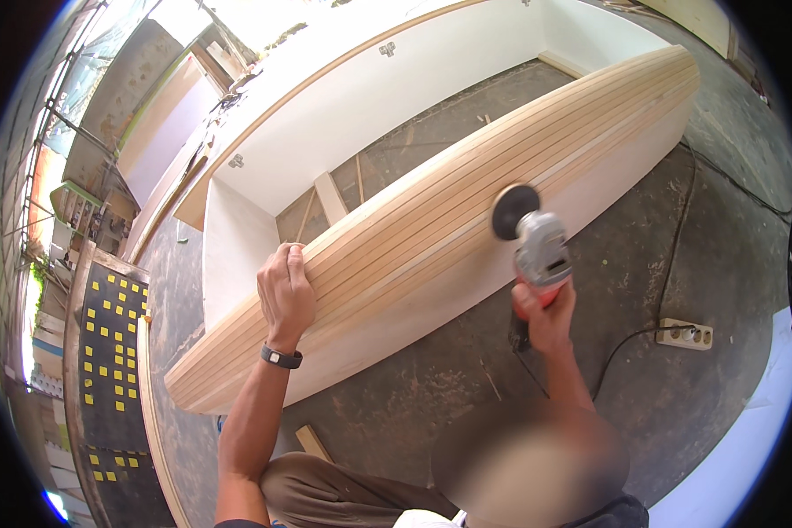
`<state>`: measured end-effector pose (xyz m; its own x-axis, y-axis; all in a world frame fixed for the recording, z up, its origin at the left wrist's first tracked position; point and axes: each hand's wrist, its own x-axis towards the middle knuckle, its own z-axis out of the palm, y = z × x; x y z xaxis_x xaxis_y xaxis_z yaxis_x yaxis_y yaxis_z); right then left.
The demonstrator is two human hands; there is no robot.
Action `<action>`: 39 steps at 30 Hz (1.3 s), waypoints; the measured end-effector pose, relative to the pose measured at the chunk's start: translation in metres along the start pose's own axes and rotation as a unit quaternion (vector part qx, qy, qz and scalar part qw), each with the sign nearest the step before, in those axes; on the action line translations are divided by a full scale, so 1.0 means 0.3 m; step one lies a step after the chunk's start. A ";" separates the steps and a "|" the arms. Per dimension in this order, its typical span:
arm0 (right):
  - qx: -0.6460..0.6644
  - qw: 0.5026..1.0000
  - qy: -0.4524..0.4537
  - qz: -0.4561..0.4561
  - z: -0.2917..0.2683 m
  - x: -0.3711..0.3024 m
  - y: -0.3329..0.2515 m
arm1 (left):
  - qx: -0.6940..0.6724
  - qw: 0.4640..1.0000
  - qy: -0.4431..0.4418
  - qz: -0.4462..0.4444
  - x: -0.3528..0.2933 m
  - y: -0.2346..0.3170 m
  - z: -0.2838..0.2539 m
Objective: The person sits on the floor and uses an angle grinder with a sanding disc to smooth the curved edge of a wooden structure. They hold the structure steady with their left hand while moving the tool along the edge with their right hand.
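Observation:
My right hand (548,312) is wrapped round the red and grey body of an angle grinder (544,245). Its round dark sanding disc (515,212) is against or just over a long panel of pale wooden slats (440,211); contact cannot be made out. The panel runs slantwise from lower left to upper right, its face grooved lengthwise and its near side smooth and whitish. On the panel's far edge, left of the middle, my left hand (288,286) grips with its fingers curled over. A dark band (281,355) circles that wrist.
Behind the panel stands a white box frame (396,101) with metal hinges. A power strip (685,334) lies at the right, the grinder's black cord (620,348) running near it. At left is a dark board with yellow squares (110,352). A wood offcut (312,444) lies by my leg.

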<state>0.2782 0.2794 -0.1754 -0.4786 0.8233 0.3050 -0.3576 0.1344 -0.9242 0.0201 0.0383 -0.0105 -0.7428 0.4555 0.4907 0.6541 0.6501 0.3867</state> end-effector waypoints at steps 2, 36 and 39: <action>0.024 0.999 0.027 0.008 -0.006 0.016 -0.022 | -0.001 1.000 0.000 -0.006 -0.001 0.002 -0.001; -0.222 0.953 -0.181 -0.096 0.143 -0.118 -0.100 | -0.008 1.000 0.005 -0.008 -0.007 -0.009 -0.002; -0.118 0.986 -0.116 -0.024 0.055 -0.070 -0.052 | -0.005 1.000 0.001 -0.010 -0.002 -0.004 0.000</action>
<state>0.2806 0.2508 -0.1638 -0.6463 0.6682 0.3685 -0.2005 0.3173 -0.9269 0.0198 0.0373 -0.0113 -0.7559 0.4410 0.4839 0.6400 0.6535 0.4041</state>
